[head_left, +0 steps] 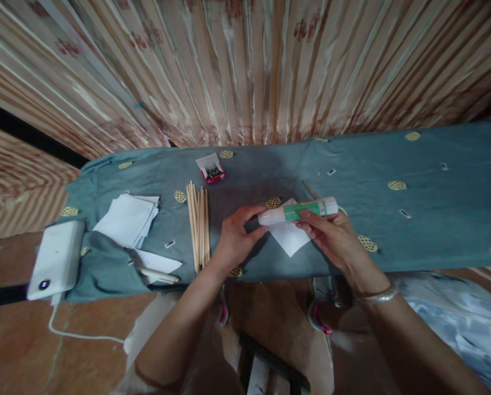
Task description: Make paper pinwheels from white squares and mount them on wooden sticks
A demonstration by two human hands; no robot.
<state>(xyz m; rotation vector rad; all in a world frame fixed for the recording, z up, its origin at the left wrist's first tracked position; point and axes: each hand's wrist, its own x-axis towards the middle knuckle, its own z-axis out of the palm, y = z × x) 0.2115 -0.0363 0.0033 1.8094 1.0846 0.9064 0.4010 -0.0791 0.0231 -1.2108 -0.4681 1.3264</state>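
Note:
A white glue bottle (297, 210) with a green label lies nearly level between my hands, above the table. My right hand (331, 233) grips its body, with the thumb on the label. At the pale cap end, my left hand (241, 233) has thumb and fingertips closed around the tip. Under the bottle, a square of white paper (290, 244) lies on the cloth with one corner towards me. Just behind the right hand a thin pointed blade (310, 189) shows; the rest of that tool is mostly hidden.
Pale wooden sticks (199, 225) lie in a bundle left of my hands. Behind them stands an open red-and-white box (212, 171) of small metallic pieces. A stack of white paper (125, 216), a pen-like white object (158, 274) and a white power bank (58, 258) with a cable are further left.

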